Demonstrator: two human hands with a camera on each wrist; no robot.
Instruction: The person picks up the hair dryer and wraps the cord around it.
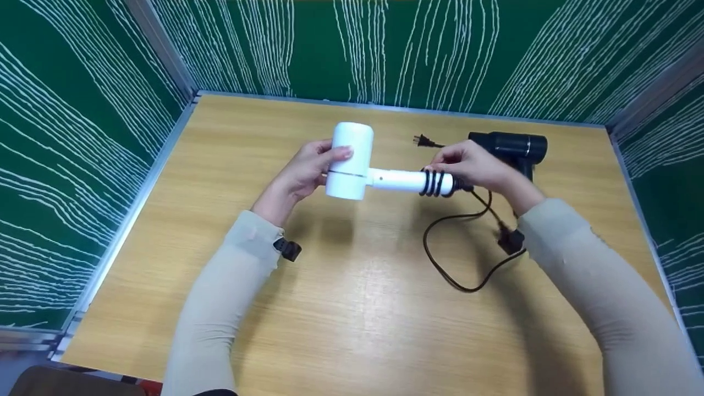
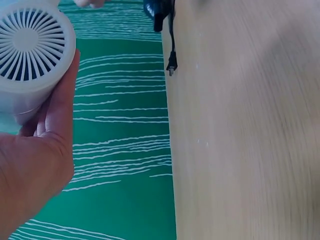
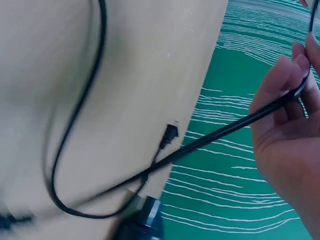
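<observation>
A white hair dryer [image 1: 352,148] is held above the table, its handle pointing right. My left hand [image 1: 308,170] grips its barrel, thumb on the front; the left wrist view shows the slotted round end [image 2: 25,40] beside that hand [image 2: 45,145]. Black cord [image 1: 434,183] is wound several times around the handle's end. My right hand [image 1: 473,165] pinches the cord at the handle; in the right wrist view the cord [image 3: 225,131] runs taut from the fingers of this hand [image 3: 295,135]. A loop of cord [image 1: 429,247] hangs below, with a black plug [image 1: 510,241] near the right sleeve.
A black hair dryer [image 1: 511,146] lies at the table's back right, partly behind my right hand, its two-pin plug [image 1: 423,141] to its left. Green panels [image 1: 313,55] with white wavy lines stand around the wooden table [image 1: 352,330]. A dark seat [image 1: 71,382] shows at lower left.
</observation>
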